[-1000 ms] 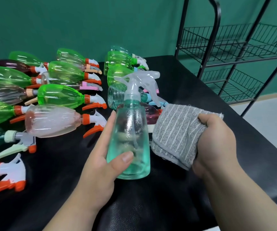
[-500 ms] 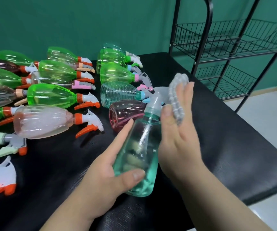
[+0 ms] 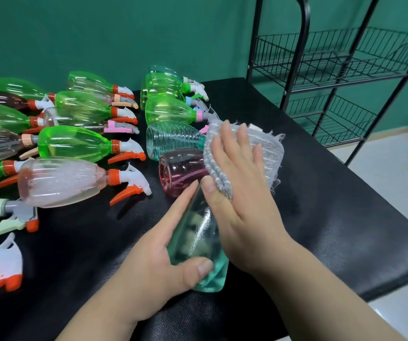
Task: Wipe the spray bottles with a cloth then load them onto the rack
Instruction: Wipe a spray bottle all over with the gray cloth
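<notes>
Under our flat right hand [image 3: 242, 193], the cloth [image 3: 269, 153] presses the teal bottle [image 3: 198, 232] our left hand [image 3: 158, 262] grips. Mid-wipe, we judge; racking follows.

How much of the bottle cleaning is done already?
Nothing looks loaded yet: the rack shelves in view hold no bottles. Right now the left hand holds a teal spray bottle while the right hand presses the grey cloth over its top. Left to do: the many other bottles lying on the black table, then putting them all on the rack.
</notes>
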